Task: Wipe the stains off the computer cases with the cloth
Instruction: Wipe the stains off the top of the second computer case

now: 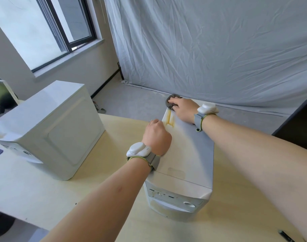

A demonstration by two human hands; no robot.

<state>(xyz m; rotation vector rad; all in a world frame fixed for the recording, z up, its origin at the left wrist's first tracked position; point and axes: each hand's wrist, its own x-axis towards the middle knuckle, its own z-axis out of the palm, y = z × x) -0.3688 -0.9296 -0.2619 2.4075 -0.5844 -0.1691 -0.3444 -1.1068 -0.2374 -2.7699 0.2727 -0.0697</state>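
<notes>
A white computer case [189, 154] stands in front of me on the light wooden table [114, 172]. Yellow-brown stain streaks [170, 120] run along the far left part of its top. My right hand [182, 110] grips a bunched grey cloth [172, 102] at the top's far left corner, just beyond the streaks. My left hand [156, 135] has curled fingers and holds the case's left top edge, next to the near end of the stain. A second white case [49, 130] stands at the left of the table, apart from both hands.
A dark monitor [298, 126] rises at the right edge. A black pen [286, 235] lies near the table's front right. Behind the table hangs a wrinkled grey sheet [210, 49]; a window [44, 32] is at the upper left.
</notes>
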